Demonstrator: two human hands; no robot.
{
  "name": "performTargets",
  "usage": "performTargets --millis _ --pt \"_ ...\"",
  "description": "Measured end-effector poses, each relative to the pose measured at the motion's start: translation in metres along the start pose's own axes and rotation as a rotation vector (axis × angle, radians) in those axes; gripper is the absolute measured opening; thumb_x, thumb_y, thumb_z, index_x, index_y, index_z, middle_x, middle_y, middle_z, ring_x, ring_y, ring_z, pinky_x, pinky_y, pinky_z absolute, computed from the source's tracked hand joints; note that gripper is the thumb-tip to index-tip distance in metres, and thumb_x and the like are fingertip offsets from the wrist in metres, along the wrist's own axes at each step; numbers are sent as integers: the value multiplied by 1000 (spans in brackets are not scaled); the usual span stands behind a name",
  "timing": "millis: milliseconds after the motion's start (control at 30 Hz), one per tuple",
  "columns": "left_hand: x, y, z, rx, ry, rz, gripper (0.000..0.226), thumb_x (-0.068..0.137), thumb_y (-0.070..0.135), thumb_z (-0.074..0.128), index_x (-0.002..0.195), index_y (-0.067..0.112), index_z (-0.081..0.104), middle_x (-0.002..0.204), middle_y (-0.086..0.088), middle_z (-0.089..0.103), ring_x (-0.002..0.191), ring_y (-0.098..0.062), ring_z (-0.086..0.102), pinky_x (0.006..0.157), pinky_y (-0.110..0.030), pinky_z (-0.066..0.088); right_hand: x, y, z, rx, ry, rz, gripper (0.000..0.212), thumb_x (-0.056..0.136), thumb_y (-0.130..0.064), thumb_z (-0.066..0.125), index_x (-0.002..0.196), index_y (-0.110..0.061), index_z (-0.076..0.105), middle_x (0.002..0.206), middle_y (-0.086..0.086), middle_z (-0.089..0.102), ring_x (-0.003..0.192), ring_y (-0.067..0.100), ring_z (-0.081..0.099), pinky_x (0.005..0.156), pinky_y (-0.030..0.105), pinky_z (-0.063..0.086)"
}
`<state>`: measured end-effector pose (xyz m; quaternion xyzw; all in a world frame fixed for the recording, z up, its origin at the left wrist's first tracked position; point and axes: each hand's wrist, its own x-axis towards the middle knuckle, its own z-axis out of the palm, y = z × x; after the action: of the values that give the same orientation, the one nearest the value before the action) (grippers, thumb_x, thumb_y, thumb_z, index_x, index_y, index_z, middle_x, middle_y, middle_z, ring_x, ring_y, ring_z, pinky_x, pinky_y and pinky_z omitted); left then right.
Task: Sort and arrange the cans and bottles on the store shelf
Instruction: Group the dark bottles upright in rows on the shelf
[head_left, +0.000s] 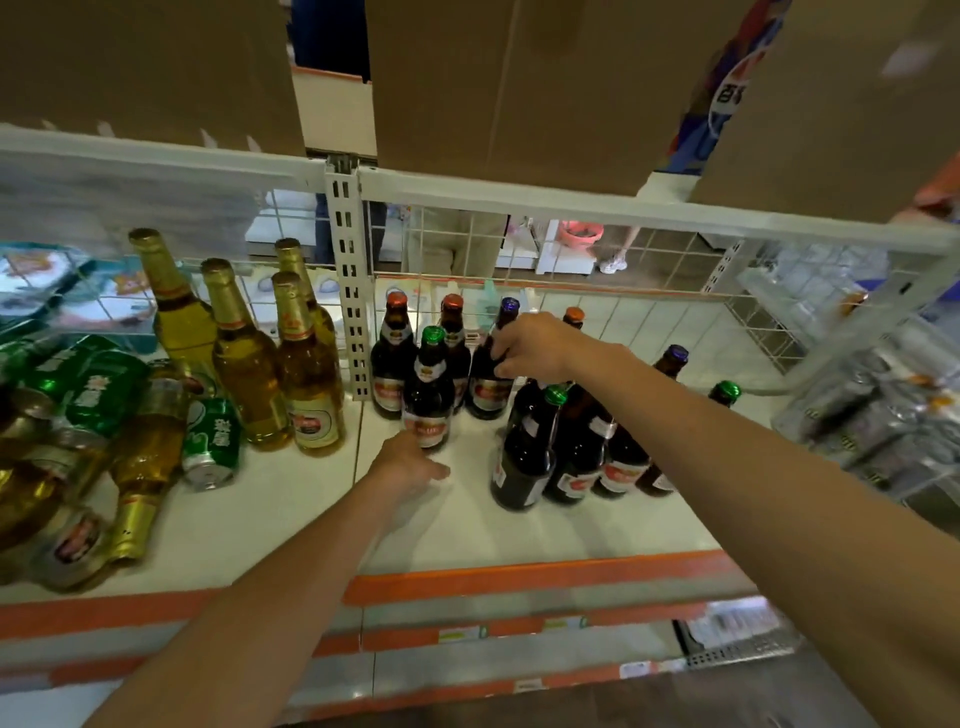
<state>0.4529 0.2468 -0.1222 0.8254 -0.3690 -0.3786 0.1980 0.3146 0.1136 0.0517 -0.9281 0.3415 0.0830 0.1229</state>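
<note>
Partway through lining up the dark bottles in the right bay of the shelf (519, 525). Gripping the neck of the purple-capped bottle (488, 387) with the right hand (524, 345), fingers curled round it just under the cap. Held upright in the back row, beside two red-capped bottles (389, 358) and right of the slotted post (353, 291). Reaching with the left hand (410, 465) to the foot of the green-capped bottle (428, 405), fingers fairly straight and holding nothing; hard to tell whether touching the glass or just short of it. Left apart nearer the front edge: a tight cluster of dark bottles (566, 457) with mixed caps, plainly not yet sorted. Over in the left bay: upright golden bottles (244, 358), fallen golden bottles (140, 473) and green cans (213, 441) tumbled among them, seemingly waiting their turn. Early in the job, by the look of it. Next, probably: seat the purple-capped bottle square in its row, then bring the green-capped bottle into line. Calls for a firm hold on the neck and care not to knock the close neighbours, being glass on a hard shelf
</note>
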Motion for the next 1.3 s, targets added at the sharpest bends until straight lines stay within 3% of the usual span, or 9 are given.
performTargets --millis 67,233,333,500,700,833,1000,1200,1300 --pt "-11 7 15 -32 -70 9 87 77 36 82 147 9 39 148 -12 45 131 -25 49 98 -27 44 -17 9 0 -4 -22 11 34 93 -35 66 120 -14 68 121 5 65 109 25 59 92 35 48" --pt "-36 39 61 -122 -112 138 100 72 30 87 152 15 28 148 -13 44 133 -28 48 101 -36 46 -52 26 17 -4 -88 27 42 91 -46 64 115 -12 65 106 4 60 96 22 57 77 34 46" --pt "-46 54 83 -79 -2 215 86 66 45 83 139 21 43 126 -2 60 112 -22 60 89 -35 52 -60 31 29 7 -9 15 44 87 -40 72 117 -9 59 100 5 58 94 25 58 70 31 41" --pt "-52 50 89 -128 151 175 69 56 64 75 108 24 53 98 9 64 88 -16 63 73 -33 53 -60 13 30 12 32 -51 54 86 -39 74 130 -12 58 119 8 61 106 28 58 85 37 50" --pt "-66 22 46 -71 212 142 51 66 52 80 104 30 55 97 5 66 94 -20 63 77 -31 51 -41 -30 33 12 48 -116 49 86 -38 73 126 -13 59 115 8 63 102 27 60 76 34 48" --pt "-64 0 16 -74 247 95 66 66 50 83 119 18 57 111 -3 68 102 -25 64 76 -30 48 -25 -64 37 6 62 -133 48 87 -37 72 125 -12 58 114 9 63 102 28 61 83 40 53" --pt "-60 -14 -4 -109 246 66 63 64 46 83 115 17 58 108 -2 68 97 -23 63 76 -31 51 -9 -86 44 36 121 -121 45 88 -35 71 125 -13 57 114 8 64 101 27 62 78 37 52" --pt "-59 -15 2 -169 295 104 62 68 42 84 116 14 57 103 -2 66 93 -23 62 69 -29 44 -19 -70 38 147 92 -132 58 88 -40 71 137 -14 53 126 8 62 111 25 59 91 39 50" --pt "-63 -26 10 -183 247 76 43 75 48 79 98 16 61 91 -1 65 80 -17 61 60 -26 40 -26 -48 27 202 177 -110 51 91 -52 62 128 -18 60 113 4 67 101 21 63 84 37 52"
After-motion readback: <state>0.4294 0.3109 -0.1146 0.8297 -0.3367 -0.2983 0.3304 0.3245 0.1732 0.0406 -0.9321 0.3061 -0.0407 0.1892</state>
